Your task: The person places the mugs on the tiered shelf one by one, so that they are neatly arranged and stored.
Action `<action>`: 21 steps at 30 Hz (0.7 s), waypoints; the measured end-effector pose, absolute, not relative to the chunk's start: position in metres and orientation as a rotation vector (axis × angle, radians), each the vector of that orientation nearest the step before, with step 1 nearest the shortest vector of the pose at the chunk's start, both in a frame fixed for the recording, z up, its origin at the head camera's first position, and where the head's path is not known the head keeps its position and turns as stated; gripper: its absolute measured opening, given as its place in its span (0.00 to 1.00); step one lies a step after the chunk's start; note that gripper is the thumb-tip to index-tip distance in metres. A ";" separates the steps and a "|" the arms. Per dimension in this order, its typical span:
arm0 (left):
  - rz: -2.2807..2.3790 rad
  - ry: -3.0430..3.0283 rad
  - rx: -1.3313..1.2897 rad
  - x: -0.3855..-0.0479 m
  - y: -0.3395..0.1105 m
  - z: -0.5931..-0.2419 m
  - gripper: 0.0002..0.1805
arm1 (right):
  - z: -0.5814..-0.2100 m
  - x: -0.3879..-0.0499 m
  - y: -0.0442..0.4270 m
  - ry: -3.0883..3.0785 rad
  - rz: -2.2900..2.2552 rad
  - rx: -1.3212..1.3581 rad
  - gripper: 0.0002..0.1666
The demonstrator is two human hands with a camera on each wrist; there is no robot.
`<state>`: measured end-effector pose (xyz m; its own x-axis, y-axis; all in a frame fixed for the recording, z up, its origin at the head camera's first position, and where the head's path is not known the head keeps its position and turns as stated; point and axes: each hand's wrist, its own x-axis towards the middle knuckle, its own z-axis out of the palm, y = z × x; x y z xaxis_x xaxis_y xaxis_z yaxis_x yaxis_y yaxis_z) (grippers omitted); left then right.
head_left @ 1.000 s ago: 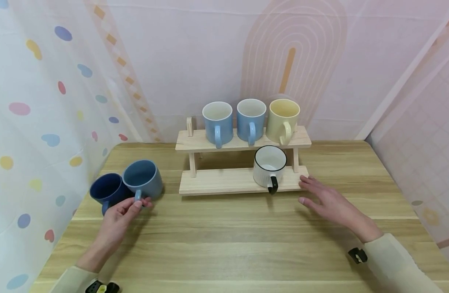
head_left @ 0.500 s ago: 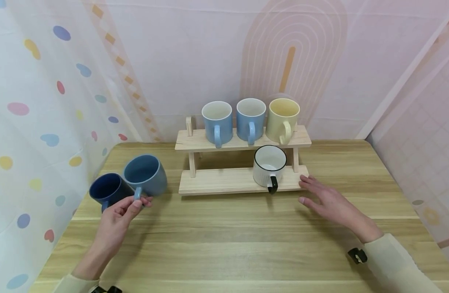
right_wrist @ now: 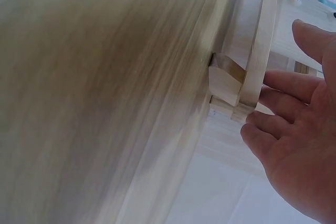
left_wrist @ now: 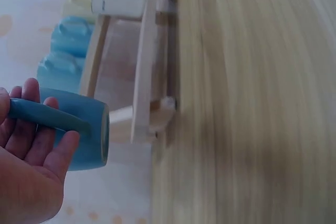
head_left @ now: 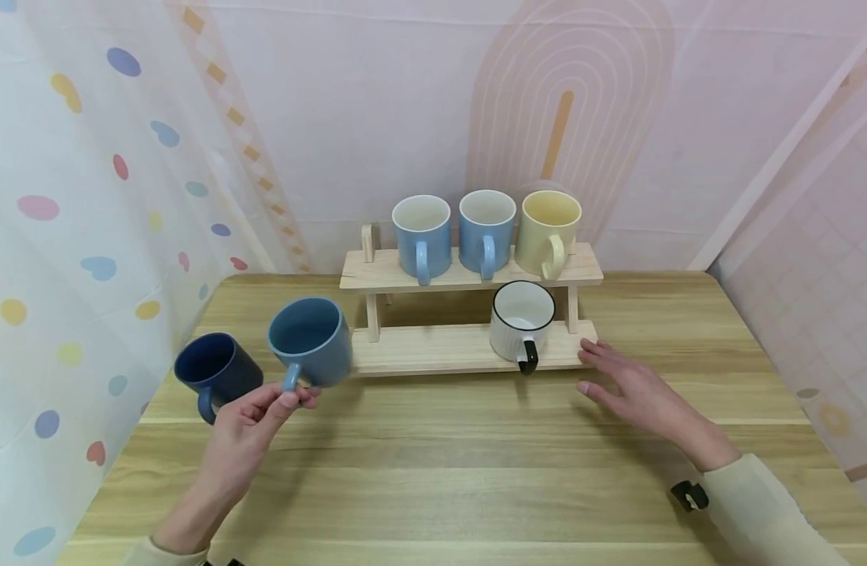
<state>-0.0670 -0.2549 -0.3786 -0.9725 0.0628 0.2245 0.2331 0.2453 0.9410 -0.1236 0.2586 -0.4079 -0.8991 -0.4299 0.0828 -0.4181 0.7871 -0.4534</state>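
By its handle, my left hand (head_left: 245, 440) holds a medium-blue mug (head_left: 323, 358), lifted above the table just left of the wooden two-tier rack (head_left: 419, 350). The left wrist view shows the fingers and thumb around the handle of this blue mug (left_wrist: 79, 153). My right hand (head_left: 634, 393) has its fingers extended at the right end of the rack's lower shelf; the right wrist view shows the fingertips at the shelf end (right_wrist: 252, 90). On that lower shelf stands a white mug (head_left: 518, 334) with a black rim and handle. A navy mug (head_left: 224, 373) stands on the table at left.
Two light-blue mugs (head_left: 422, 244) (head_left: 486, 240) and a pale yellow mug (head_left: 542, 240) stand on the rack's upper shelf, handles toward the front. A patterned curtain (head_left: 376, 94) hangs behind the wooden table (head_left: 475, 472) and along its sides.
My left hand has lifted the medium-blue mug off the table and carried it right, away from the navy mug. The right hand has stayed at the shelf end.
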 end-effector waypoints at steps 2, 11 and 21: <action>-1.807 -2.379 -0.277 -0.066 -0.249 -0.377 0.12 | -0.408 -0.123 0.258 2.946 -0.740 -0.699 0.34; -1.821 -2.412 -0.320 -0.061 -0.220 -0.373 0.11 | -0.409 -0.121 0.260 2.935 -0.700 -0.691 0.37; -1.854 -2.376 -0.457 -0.061 -0.192 -0.369 0.09 | -0.409 -0.116 0.260 2.919 -0.632 -0.683 0.42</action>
